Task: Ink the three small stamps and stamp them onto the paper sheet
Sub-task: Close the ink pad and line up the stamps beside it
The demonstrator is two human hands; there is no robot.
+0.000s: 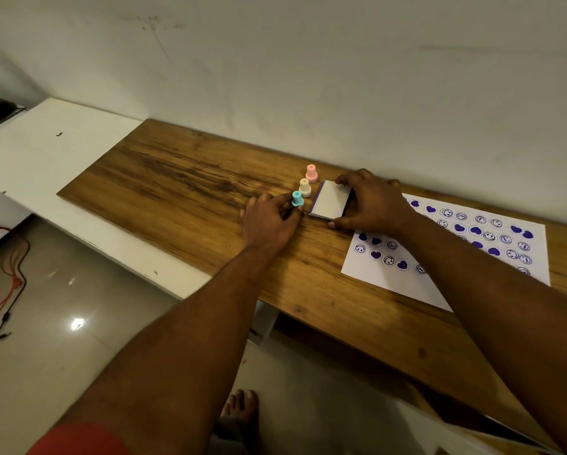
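Three small stamps stand in a row on the wooden table: a pink stamp [311, 173] farthest, a cream stamp [304, 187] in the middle, a blue stamp [297, 199] nearest. My left hand [269, 221] pinches the blue stamp at its base. My right hand [370, 200] grips a grey ink pad case [329, 200], lid shut, thumb at its near edge and fingers over its far edge. The white paper sheet [390, 274] lies to the right, covered with several purple heart and smiley prints, partly hidden by my right forearm.
The wooden table [177, 178] runs along a white wall. A white ledge [45, 152] adjoins it on the left. Red and black cables [9, 284] lie on the tiled floor below left. A bare foot [241, 408] shows under the table edge.
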